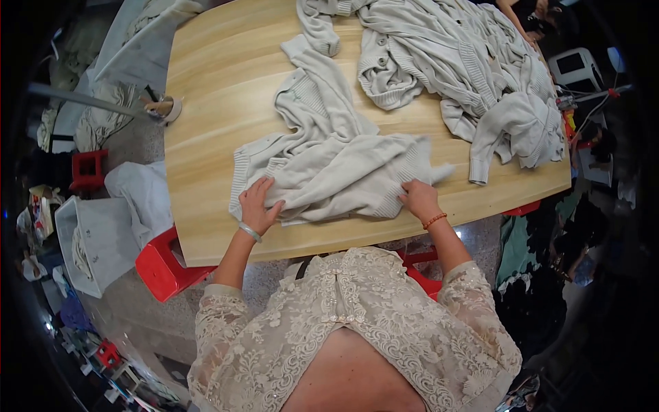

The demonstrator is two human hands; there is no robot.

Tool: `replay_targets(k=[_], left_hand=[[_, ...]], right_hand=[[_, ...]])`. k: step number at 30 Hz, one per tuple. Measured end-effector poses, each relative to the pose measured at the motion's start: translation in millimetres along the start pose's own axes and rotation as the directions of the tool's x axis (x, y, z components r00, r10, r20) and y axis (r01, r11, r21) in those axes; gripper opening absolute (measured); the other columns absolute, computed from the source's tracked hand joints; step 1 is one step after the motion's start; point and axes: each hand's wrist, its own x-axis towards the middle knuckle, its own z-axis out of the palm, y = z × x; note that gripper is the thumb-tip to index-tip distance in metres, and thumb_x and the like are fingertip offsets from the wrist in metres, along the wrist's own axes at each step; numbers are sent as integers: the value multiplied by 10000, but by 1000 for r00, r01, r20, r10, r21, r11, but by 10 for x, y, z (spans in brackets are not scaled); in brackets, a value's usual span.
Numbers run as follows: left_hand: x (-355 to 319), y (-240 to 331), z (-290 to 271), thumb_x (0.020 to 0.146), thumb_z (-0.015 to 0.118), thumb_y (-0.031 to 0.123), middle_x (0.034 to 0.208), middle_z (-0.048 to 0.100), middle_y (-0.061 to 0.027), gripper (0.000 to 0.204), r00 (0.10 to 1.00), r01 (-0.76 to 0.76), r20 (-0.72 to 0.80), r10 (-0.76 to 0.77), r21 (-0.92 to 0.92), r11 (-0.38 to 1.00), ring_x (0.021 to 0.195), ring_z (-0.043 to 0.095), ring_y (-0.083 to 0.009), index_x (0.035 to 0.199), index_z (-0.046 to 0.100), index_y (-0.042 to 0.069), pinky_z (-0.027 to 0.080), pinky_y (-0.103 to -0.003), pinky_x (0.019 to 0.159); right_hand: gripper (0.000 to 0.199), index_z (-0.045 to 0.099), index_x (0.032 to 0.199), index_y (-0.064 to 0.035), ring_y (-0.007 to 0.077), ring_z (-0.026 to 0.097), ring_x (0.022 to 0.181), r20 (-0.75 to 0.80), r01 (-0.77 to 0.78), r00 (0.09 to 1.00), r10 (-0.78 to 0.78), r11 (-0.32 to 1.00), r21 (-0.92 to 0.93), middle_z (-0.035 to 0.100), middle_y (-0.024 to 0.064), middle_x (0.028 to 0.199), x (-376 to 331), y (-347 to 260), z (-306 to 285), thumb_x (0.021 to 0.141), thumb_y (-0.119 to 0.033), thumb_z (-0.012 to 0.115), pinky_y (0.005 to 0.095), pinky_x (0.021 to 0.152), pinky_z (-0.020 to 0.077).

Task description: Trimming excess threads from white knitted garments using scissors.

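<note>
A pale grey knitted cardigan (343, 172) lies loosely spread and creased along the near side of the table (213, 158), one sleeve stretched toward the far side. My left hand (257, 206) rests on its left part beside a ribbed band, fingers laid over the cloth and thumb apart. At the other end, my right hand (420, 200) is closed on the ribbed edge of the same cardigan. A bit of cloth just beyond the right hand is blurred. Folds hide much of the garment's shape.
A heap of similar grey knitwear (439, 62) covers the far right of the table. Red stools (168, 264) stand below the near edge. On the left are a white bin (96, 240) and a metal pole (89, 99). Part of another person (532, 17) shows at the far right.
</note>
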Motion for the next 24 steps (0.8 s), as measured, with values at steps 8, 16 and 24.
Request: replay_targets(k=[8,16,24], left_hand=[[-29,205,174,654,693,108,947,575,-38,363,997,49,-55,-46,51,997,930,513,-252,1003,595,138,324,-407,832],[-461,730,236,678,587,98,825,518,-27,202,915,-396,119,386,80,915,877,510,-231,873,607,149,375,-386,816],[-831,349,415,685,658,92,844,545,-43,332,994,35,107,-27,-73,997,891,512,-263,1013,633,139,370,-406,821]], right_hand=[[361,650,1009,-57,303,634,842,-400,167,916,-13,921,353,666,129,887,496,-398,-481,810,-357,651,405,763,495],[702,458,1294,-28,374,532,1080,-389,135,914,118,814,565,555,229,1144,1340,-1065,48,729,-363,704,421,934,421],[250,607,1037,14,82,538,760,-327,320,944,34,144,937,628,14,840,266,-368,-403,828,-115,561,252,680,460]])
